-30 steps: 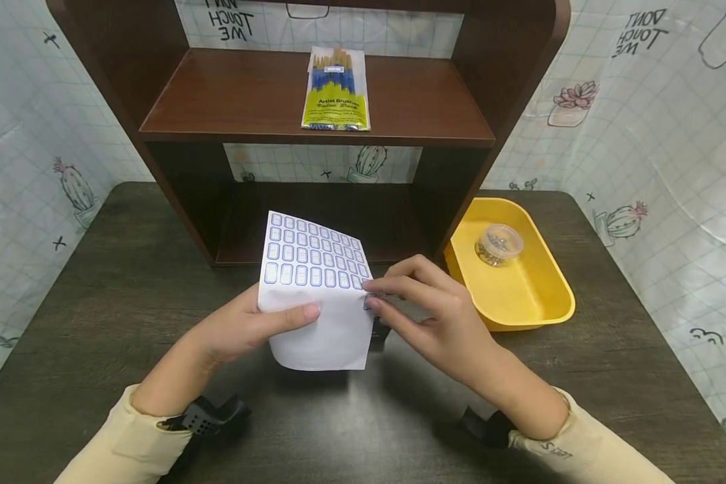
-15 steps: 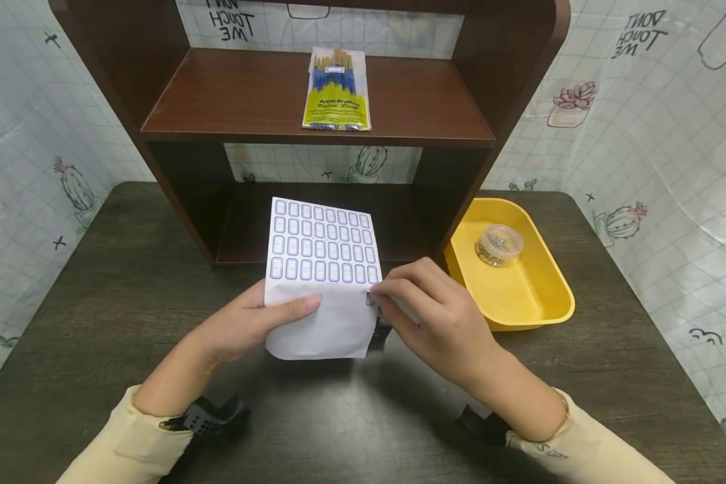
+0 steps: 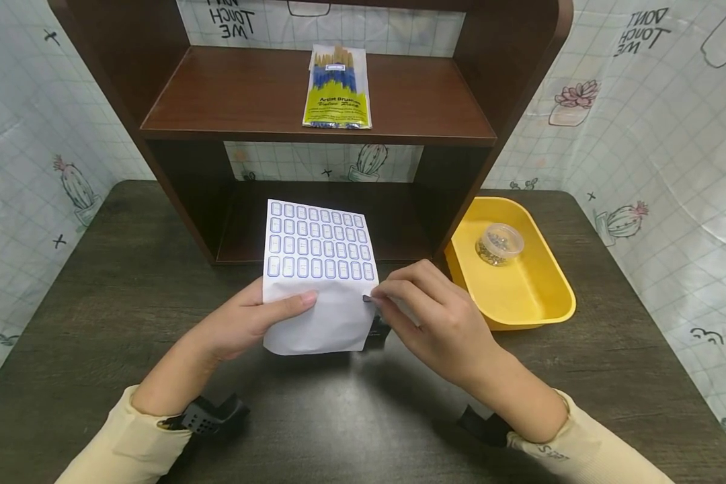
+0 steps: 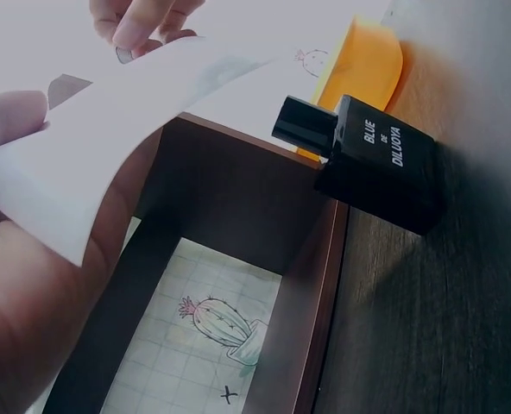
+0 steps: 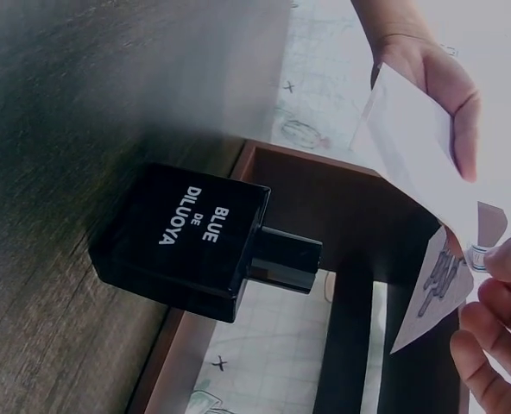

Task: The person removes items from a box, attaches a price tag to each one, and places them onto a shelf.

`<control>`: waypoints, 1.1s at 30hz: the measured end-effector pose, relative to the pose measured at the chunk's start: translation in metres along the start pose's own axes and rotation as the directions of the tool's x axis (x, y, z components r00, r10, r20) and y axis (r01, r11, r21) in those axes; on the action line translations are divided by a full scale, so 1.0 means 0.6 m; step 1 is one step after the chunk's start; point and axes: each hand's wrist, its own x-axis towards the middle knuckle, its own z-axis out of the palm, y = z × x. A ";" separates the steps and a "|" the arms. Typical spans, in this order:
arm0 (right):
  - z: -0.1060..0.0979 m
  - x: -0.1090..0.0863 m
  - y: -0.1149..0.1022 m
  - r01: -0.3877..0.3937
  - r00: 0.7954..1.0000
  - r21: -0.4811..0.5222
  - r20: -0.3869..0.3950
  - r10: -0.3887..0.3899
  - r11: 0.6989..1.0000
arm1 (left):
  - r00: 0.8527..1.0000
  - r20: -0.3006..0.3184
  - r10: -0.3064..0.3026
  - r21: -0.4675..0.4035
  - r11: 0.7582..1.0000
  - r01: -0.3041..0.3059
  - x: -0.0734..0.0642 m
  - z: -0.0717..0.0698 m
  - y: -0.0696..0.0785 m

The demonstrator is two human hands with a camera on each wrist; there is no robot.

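Observation:
My left hand [image 3: 251, 319] grips a white sheet of sticker labels [image 3: 314, 323] by its left side, thumb across the front. Rows of small blue-bordered labels fill its upper part; the lower part is bare backing. At the sheet's right edge, my right hand [image 3: 438, 316] pinches a small sticker label [image 5: 477, 257] between thumb and fingertips. From above, only a dark sliver of that label shows. Below the sheet stands a black perfume bottle [image 5: 186, 241] with a black cap, lettered "BLUE DE DILUOYA". From the head it is mostly hidden behind the paper.
A dark wooden shelf unit [image 3: 314, 140] stands at the back of the table. On its upper board lies a pack of artist brushes [image 3: 337, 91] bearing a small blue-bordered label. To the right, a yellow tray [image 3: 532, 289] holds a round clear tub [image 3: 499, 243] of small bits.
The sheet has tipped up to face the head camera more, then shifted slightly left. My right fingertips have drawn together on the label, which now shows only as a thin dark sliver.

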 end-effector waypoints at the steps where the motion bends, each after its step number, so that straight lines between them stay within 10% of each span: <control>1: 0.000 0.000 -0.001 -0.004 1.000 0.000 0.005 0.004 1.000 | 1.000 -0.004 0.002 -0.001 1.000 -0.002 0.000 0.000 0.000; 12: 0.002 -0.003 -0.003 0.005 1.000 -0.006 -0.025 -0.006 1.000 | 0.989 -0.085 0.120 0.029 0.993 -0.118 0.002 -0.003 -0.009; 33: 0.006 -0.016 -0.005 -0.192 0.977 0.305 -0.031 0.211 0.933 | 0.968 -0.247 0.047 0.128 0.992 -0.016 -0.027 -0.027 -0.026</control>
